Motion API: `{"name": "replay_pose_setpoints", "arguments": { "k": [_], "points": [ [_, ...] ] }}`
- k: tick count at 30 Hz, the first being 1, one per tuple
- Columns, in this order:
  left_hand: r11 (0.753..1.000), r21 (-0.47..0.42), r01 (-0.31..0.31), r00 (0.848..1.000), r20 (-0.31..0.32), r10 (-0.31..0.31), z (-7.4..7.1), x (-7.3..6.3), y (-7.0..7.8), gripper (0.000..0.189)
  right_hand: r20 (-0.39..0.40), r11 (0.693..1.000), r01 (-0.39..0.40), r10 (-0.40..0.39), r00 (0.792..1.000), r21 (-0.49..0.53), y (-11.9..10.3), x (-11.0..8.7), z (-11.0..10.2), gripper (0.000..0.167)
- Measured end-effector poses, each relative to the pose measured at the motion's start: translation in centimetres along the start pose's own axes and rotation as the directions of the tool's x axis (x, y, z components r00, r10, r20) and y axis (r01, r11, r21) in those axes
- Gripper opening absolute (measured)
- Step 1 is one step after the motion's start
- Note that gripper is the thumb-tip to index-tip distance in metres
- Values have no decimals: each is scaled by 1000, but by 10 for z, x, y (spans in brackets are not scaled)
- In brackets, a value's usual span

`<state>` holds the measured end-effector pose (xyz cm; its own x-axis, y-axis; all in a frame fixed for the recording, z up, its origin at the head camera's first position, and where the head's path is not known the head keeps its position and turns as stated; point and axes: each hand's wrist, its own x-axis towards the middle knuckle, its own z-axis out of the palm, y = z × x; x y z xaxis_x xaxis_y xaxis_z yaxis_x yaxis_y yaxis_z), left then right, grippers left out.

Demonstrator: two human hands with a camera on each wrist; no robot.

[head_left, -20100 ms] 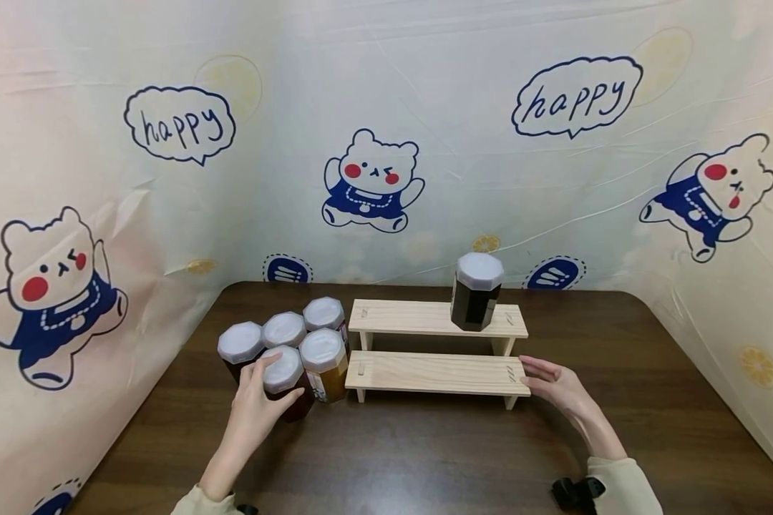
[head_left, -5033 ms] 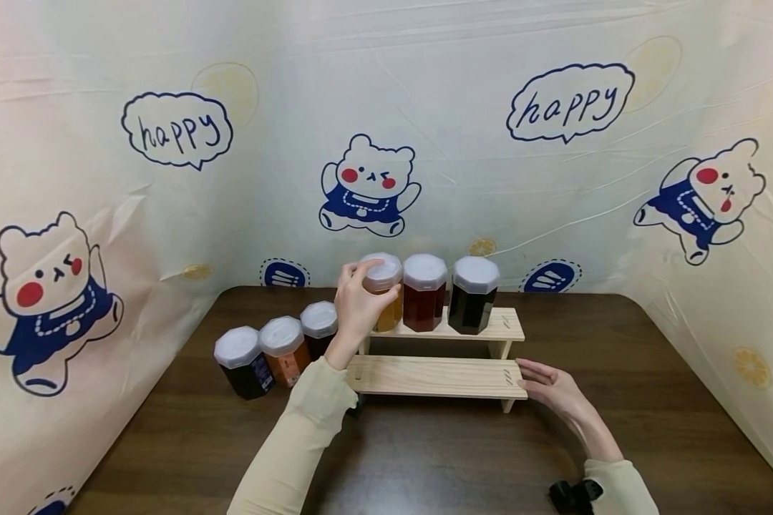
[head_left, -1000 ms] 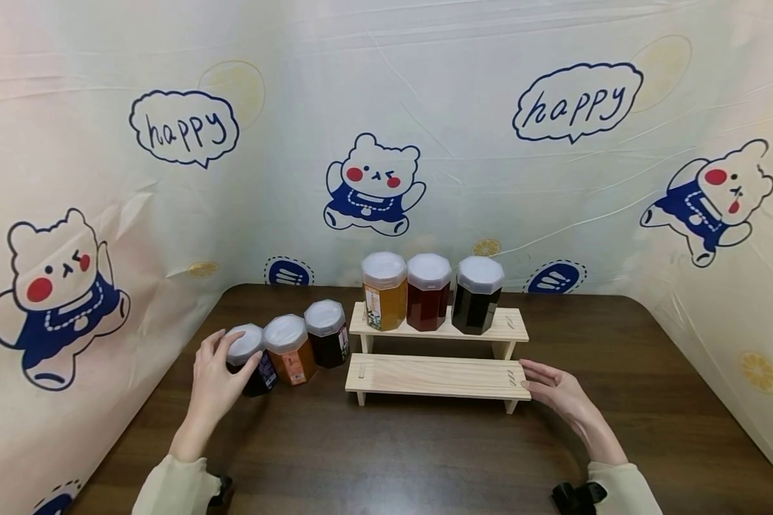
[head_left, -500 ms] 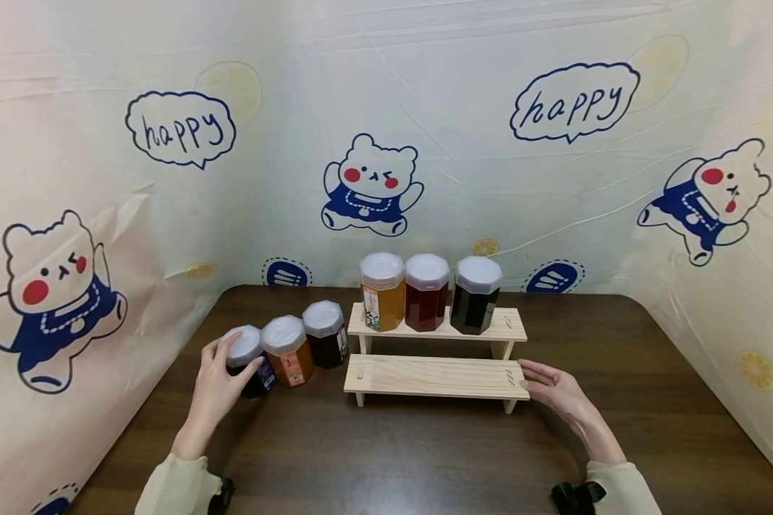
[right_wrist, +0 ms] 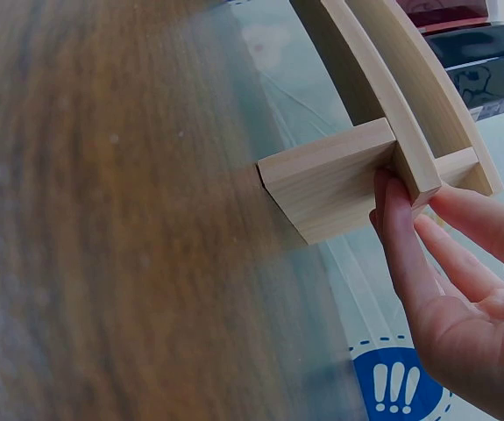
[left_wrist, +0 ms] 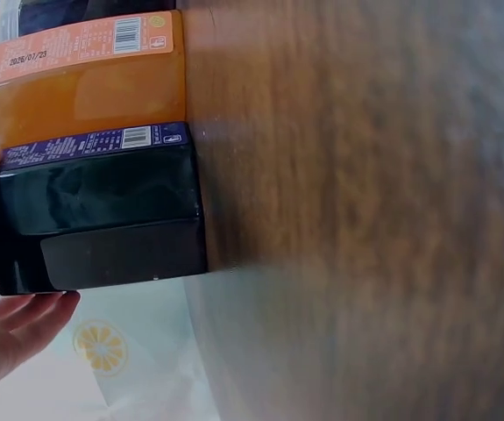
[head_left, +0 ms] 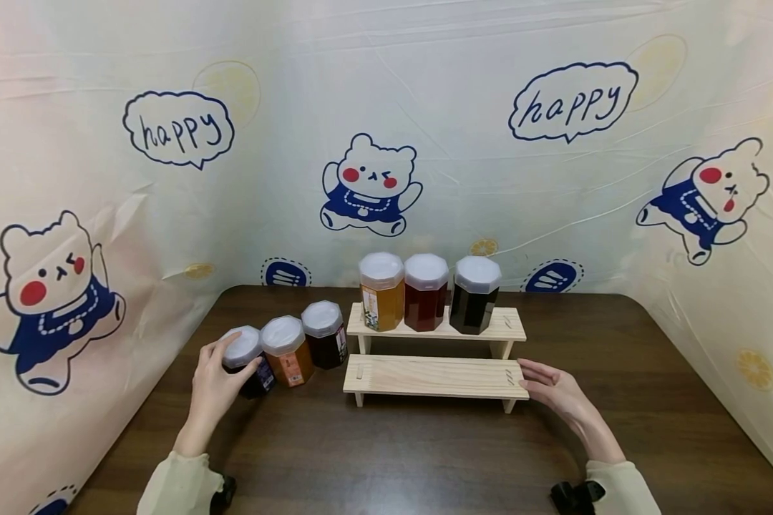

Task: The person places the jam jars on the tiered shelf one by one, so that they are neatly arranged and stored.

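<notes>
My left hand [head_left: 211, 383] grips a dark octagonal jar [left_wrist: 102, 202] with a white lid and purple label. Thumb and fingers lie on opposite sides near its lid; the jar stands upright on the table. Beside it are an orange jar [head_left: 290, 354] with a pink label and another dark jar [head_left: 326, 340]. With thumb and fingers, my right hand [right_wrist: 462, 289] pinches the right end of the lower wooden shelf [head_left: 434, 375]. On the upper wooden shelf [head_left: 509, 323] stand an amber jar [head_left: 383, 307], a red jar [head_left: 425, 304] and a black jar [head_left: 474, 307].
Both shelves stand one behind the other on the dark wooden table [head_left: 386, 458]. A printed cloth [head_left: 457, 186] with bears hangs behind and along both sides.
Over twenty seconds, a red and an amber jar moved from the table onto the upper shelf. My left hand then went back left to the dark jar. My right hand stayed at the lower shelf.
</notes>
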<state>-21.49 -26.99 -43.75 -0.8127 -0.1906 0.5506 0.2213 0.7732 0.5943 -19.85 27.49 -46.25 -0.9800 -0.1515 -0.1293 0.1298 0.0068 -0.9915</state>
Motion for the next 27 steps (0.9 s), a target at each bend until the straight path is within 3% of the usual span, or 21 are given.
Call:
{"name": "replay_pose_setpoints", "arguments": {
  "k": [12,21,27],
  "points": [
    [999,16,42,998,-47,-41,0,2,7,55,1,1000,0,0,1000,-15,-2,-1,0,63],
    [1000,25,4,987,-163,0,-2,-7,4,55,6,999,-7,8,1000,-39,-1,-1,2,61],
    [1000,11,-21,977,-212,23,-8,-12,12,54,2,1000,-4,4,1000,-13,0,0,1,63]
  ]
}}
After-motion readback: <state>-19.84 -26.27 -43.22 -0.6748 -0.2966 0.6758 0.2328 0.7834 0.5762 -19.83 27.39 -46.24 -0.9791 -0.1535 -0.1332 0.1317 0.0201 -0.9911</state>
